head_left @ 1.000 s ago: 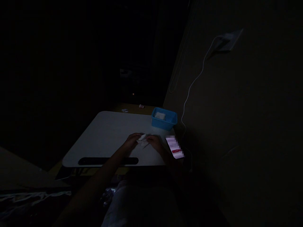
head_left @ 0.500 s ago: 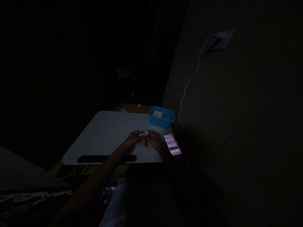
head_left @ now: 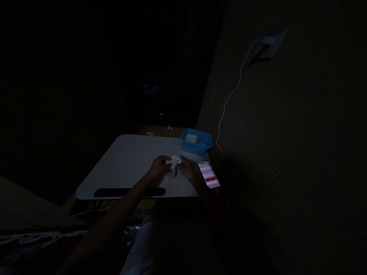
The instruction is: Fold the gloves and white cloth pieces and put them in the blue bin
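Note:
The room is very dark. My left hand [head_left: 159,167] and my right hand [head_left: 187,169] meet over a white lap table [head_left: 126,164]. Both pinch a small white piece of cloth or paper [head_left: 173,166] that hangs between them, just above the tabletop. Fingers of both hands are closed on its upper edge. A blue plastic tub [head_left: 196,141] with something white inside stands at the table's far right corner, a little beyond my hands.
A lit phone [head_left: 209,175] lies at the table's right edge beside my right hand. A white cable [head_left: 229,100] runs up the wall on the right to a socket [head_left: 269,45]. Small items [head_left: 170,128] lie on the surface behind the table.
The white piece has been lifted and spread a little, and now hangs lower between my hands. My hands stayed in about the same spot.

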`<action>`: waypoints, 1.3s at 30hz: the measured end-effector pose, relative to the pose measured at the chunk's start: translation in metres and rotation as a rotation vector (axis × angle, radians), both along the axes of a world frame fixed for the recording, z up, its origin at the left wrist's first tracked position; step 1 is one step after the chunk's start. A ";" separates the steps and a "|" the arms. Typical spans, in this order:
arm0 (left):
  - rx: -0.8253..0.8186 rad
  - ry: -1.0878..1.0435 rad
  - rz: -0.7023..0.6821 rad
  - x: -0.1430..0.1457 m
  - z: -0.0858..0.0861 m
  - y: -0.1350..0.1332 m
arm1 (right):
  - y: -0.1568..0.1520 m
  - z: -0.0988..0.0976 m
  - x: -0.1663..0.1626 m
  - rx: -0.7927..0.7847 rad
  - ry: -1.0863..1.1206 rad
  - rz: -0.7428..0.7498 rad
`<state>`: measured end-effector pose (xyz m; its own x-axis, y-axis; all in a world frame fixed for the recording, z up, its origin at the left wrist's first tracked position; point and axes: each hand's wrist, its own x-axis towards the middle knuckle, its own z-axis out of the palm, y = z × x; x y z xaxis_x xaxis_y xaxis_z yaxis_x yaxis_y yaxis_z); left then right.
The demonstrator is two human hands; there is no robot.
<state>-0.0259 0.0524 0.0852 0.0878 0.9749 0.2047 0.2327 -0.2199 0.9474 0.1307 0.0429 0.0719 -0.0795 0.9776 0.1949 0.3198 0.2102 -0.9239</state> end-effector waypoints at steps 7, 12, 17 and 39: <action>0.316 0.224 0.007 -0.001 0.004 0.000 | 0.000 0.004 0.010 0.041 -0.088 -0.159; 0.427 0.248 0.117 -0.003 0.015 0.001 | -0.006 0.003 0.013 0.044 -0.083 -0.111; 0.442 0.292 0.026 0.007 0.036 -0.002 | -0.013 -0.009 -0.005 0.042 -0.105 0.107; 0.115 -0.274 -0.025 0.002 0.077 -0.002 | -0.020 0.000 -0.025 -0.150 0.368 0.297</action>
<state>-0.0242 0.0500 0.1618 0.0375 0.9421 0.3331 -0.0346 -0.3319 0.9427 0.1057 0.0225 0.0721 -0.3109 0.9426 0.1215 -0.0870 0.0991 -0.9913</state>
